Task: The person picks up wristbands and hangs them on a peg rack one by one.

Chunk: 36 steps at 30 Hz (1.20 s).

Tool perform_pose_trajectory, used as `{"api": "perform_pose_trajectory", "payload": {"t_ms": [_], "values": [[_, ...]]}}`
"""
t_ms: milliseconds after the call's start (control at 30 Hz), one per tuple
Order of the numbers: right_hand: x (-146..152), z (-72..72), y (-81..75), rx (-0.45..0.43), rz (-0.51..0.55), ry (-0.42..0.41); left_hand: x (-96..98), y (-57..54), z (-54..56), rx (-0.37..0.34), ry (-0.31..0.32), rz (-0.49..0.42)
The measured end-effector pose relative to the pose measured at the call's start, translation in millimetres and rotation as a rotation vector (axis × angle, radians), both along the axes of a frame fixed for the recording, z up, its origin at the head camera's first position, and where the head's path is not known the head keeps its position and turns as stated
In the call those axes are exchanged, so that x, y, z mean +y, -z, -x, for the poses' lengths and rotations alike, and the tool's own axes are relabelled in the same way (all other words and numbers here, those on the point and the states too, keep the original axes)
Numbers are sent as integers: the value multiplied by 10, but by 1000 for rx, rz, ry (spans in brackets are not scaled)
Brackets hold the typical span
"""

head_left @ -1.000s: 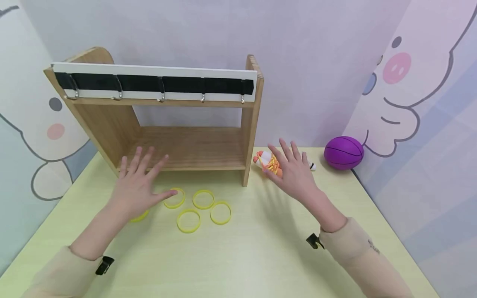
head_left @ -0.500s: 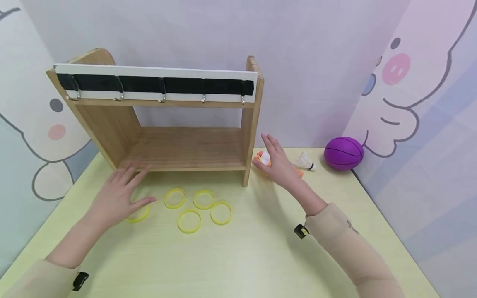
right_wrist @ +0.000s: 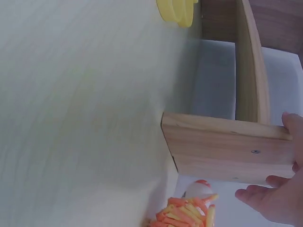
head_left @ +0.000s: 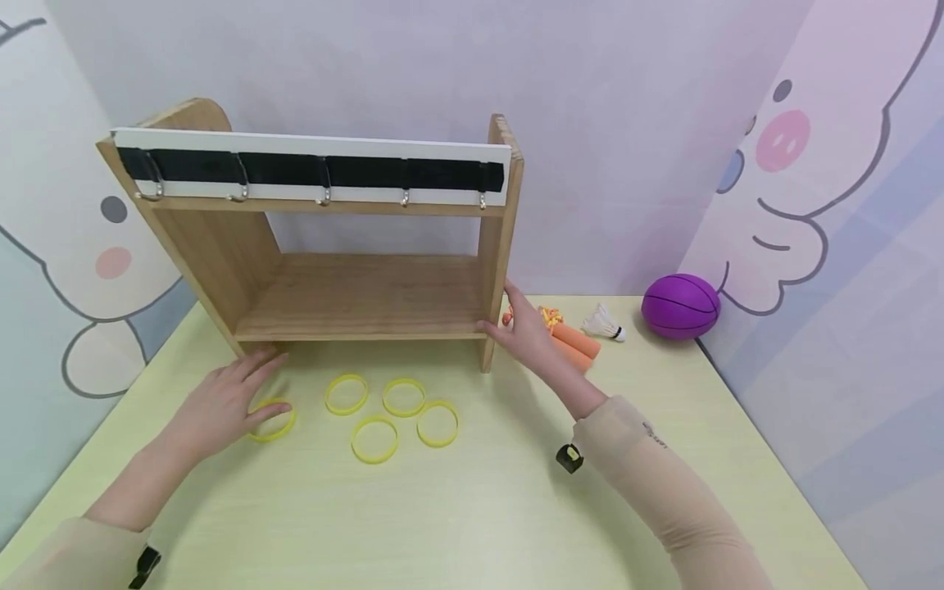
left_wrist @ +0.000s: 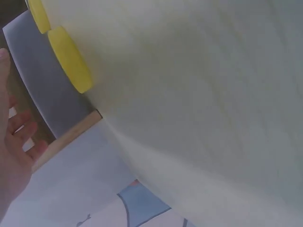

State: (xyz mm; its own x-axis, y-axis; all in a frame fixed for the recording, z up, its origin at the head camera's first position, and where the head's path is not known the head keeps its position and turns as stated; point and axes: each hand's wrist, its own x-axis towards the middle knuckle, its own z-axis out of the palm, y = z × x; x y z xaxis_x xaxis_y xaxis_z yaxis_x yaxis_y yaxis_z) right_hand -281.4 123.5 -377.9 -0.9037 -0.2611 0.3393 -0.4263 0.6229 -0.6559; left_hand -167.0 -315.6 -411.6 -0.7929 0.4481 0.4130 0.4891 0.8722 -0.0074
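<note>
A wooden shelf (head_left: 383, 295) stands at the back of the table, with a white and black strip of metal hooks (head_left: 324, 174) across its top front. My right hand (head_left: 529, 332) is at its right side panel (right_wrist: 227, 146), thumb across the front edge and fingers fairly straight along the outer side. By the shelf's lower left corner is my left hand (head_left: 217, 406), fingers extended and holding nothing; whether they touch the wood I cannot tell. Under its thumb lies a yellow ring (head_left: 283, 428). Several more yellow rings (head_left: 374, 460) lie in front of the shelf.
Right of the shelf lies a skipping rope with orange handles (head_left: 577, 338), partly behind my right hand. A white shuttlecock (head_left: 603, 324) and a purple ball (head_left: 680, 306) are farther right. Patterned walls (head_left: 590, 164) close off the back and sides.
My right hand has moved left from above the skipping rope to the shelf's side panel, uncovering the shuttlecock and orange handles. My left hand has moved left and down to the shelf's lower corner.
</note>
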Motion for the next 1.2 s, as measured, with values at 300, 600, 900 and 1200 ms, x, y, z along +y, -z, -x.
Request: {"api": "perform_pose_trajectory", "payload": {"t_ms": [300, 600, 900, 1200], "values": [[-50, 26, 198, 23, 192, -18, -138, 140, 58, -250, -29, -40], [-116, 18, 280, 41, 262, -18, -278, 281, 140, -292, 46, -132], [-131, 33, 280, 67, 240, 17, -305, 316, 212, -205, 82, -186], [-159, 47, 306, 51, 266, -4, -321, 217, 202, -407, -76, -302]]}}
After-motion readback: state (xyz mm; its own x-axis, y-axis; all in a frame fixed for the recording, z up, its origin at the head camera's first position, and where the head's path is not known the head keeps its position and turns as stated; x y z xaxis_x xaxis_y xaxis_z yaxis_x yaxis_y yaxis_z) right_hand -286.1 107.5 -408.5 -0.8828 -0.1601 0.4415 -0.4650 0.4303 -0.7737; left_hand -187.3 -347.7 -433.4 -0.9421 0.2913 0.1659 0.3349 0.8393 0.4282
